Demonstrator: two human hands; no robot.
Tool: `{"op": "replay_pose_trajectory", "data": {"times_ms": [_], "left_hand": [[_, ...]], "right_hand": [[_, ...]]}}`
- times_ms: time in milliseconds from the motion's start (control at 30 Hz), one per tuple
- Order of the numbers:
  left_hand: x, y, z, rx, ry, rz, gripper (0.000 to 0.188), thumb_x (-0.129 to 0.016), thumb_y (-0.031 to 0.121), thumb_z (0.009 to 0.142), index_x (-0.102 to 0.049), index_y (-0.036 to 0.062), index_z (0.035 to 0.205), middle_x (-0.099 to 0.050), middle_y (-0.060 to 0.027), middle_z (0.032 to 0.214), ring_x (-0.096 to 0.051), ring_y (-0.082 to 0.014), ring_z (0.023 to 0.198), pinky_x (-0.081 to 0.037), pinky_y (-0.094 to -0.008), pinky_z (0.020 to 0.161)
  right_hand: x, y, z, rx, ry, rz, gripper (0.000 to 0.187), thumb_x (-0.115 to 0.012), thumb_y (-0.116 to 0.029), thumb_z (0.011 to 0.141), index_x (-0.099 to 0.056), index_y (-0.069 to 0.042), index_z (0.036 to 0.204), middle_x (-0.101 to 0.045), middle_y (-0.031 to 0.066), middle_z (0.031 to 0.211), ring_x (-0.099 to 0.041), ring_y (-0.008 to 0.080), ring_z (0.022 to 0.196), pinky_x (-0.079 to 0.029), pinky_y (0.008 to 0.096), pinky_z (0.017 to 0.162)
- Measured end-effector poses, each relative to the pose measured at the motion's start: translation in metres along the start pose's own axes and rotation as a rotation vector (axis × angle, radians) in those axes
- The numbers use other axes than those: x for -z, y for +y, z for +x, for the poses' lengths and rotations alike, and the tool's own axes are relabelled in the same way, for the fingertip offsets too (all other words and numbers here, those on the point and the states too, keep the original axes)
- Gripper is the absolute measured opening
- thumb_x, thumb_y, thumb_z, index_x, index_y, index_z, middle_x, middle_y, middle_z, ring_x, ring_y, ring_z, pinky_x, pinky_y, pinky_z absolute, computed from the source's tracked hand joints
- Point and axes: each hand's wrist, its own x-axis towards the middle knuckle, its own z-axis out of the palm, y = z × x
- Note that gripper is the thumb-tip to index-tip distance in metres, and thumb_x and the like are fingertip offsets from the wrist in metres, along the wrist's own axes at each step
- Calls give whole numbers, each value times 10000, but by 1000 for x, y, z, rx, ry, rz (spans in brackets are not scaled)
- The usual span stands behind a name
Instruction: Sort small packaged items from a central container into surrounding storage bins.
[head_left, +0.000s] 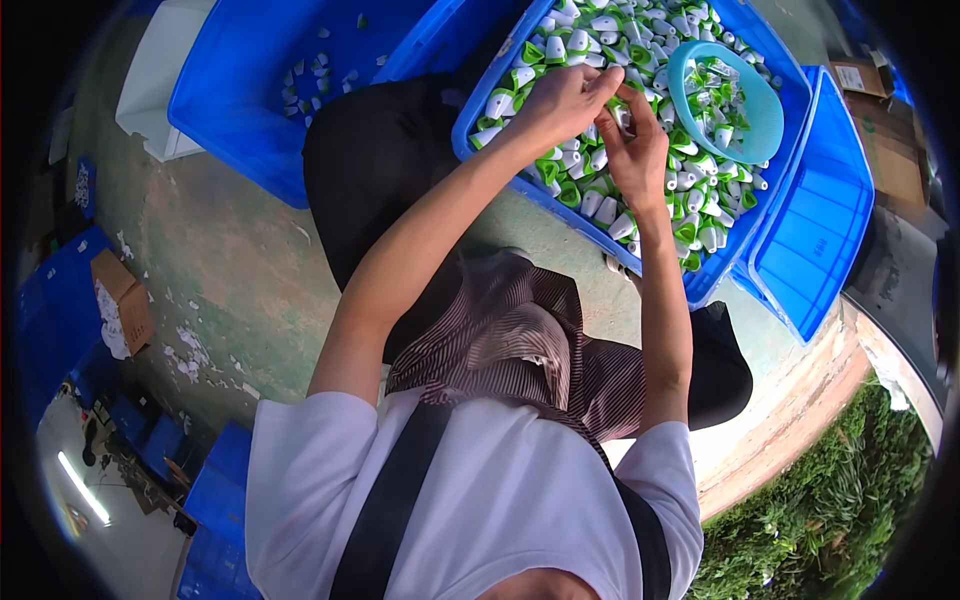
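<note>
1. Head view, hands: left hand (570, 102) and right hand (640, 158) are hovering close together above the heap, fingers curling into narrow pinches; whether either is gripping a piece, cannot tell.
2. White-and-green pieces (555, 48), small, many: lying loose and jumbled, filling the blue crate (722, 258) before the person.
3. Handling, as judged: each is looking light, stiff and hard-moulded; smooth white shells are probably slipping under a loose touch, without seeming fragile.
4. Hold, as judged: the white body's sides are offering the surest thumb-and-forefinger grip.
5. Teal basket (764, 125): resting on the heap, right side, holding clear bits.
</note>
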Motion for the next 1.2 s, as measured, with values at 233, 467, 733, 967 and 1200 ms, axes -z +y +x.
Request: {"op": "replay_pose_trajectory", "data": {"times_ms": [233, 467, 733, 967, 1200], "left_hand": [[-3, 25, -14, -431, -154, -398, 346, -430, 132, 991, -472, 54, 1325, -629, -66, 974, -535, -69, 612, -477, -231, 610], [-2, 23, -10, -282, 57, 39, 475, -483, 427, 969, -672, 4, 864, -516, -15, 566, -497, -96, 550, -373, -292, 513], [43, 22, 10, 144, 176, -838, 494, -320, 351, 1006, -601, -35, 876, -630, -131, 675, -593, -195, 510, -449, -286, 447], [31, 16, 7, 129, 211, -832, 235, -429, 168, 957, -585, -7, 943, -581, -78, 687, -624, -191, 578, -451, -270, 477], [19, -8, 11, 179, 272, -208, 518, -498, 468, 909, -621, 14, 693, -575, -86, 632, -507, -157, 529, -409, -360, 515]], "right_hand": [[10, -33, 11, -467, 62, 994, 239, -502, -269, 973, -554, -43, 1028, -556, 24, 713, -498, 87, 503, -341, 203, 394], [8, -43, 12, -112, 25, 443, 181, -595, -158, 922, -513, -46, 1038, -538, 1, 619, -441, 57, 440, -304, 194, 383], [71, 0, 42, -122, 284, 400, 186, -584, -205, 922, -586, -26, 975, -567, 35, 669, -479, 83, 466, -341, 204, 395], [-10, 18, 45, 170, -6, -455, 204, -692, -253, 805, -616, -99, 915, -637, 149, 841, -629, 337, 734, -500, 419, 648], [-45, 11, 22, 247, -10, -233, 182, -628, -133, 863, -534, -30, 980, -616, 160, 835, -610, 340, 745, -475, 430, 656]]}}
